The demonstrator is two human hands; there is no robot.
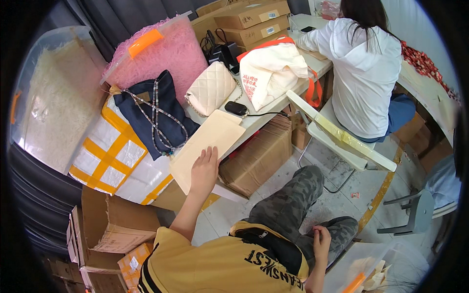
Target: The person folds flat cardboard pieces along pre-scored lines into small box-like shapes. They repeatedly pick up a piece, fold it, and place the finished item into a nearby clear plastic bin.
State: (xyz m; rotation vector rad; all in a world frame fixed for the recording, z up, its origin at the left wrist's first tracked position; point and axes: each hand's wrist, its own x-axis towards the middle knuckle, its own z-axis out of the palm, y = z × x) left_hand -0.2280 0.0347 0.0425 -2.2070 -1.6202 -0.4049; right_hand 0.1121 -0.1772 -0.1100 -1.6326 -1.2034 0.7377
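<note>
My left hand (pixel 204 173) lies open, fingers flat, on a pale cream flat piece (pixel 222 127), like card or a folder, at the table edge. Beside that piece are a navy bag (pixel 134 117) with beaded straps, a cream quilted bag (pixel 210 88), a small black device (pixel 236 108) with a cable and a white cloth bag (pixel 271 73) with red straps. My right hand (pixel 321 237) hangs low by my camouflage-clad leg, fingers curled; whether anything is in them is too small to tell.
Bins of pink (pixel 166 63) and pale (pixel 53 93) shred, taped parcels (pixel 105 156) and cartons (pixel 254 161) crowd the left and underside of the table (pixel 254 127). A person (pixel 364 83) in white sits on a chair (pixel 342 141) at upper right. A grey stool (pixel 415 212) stands at right.
</note>
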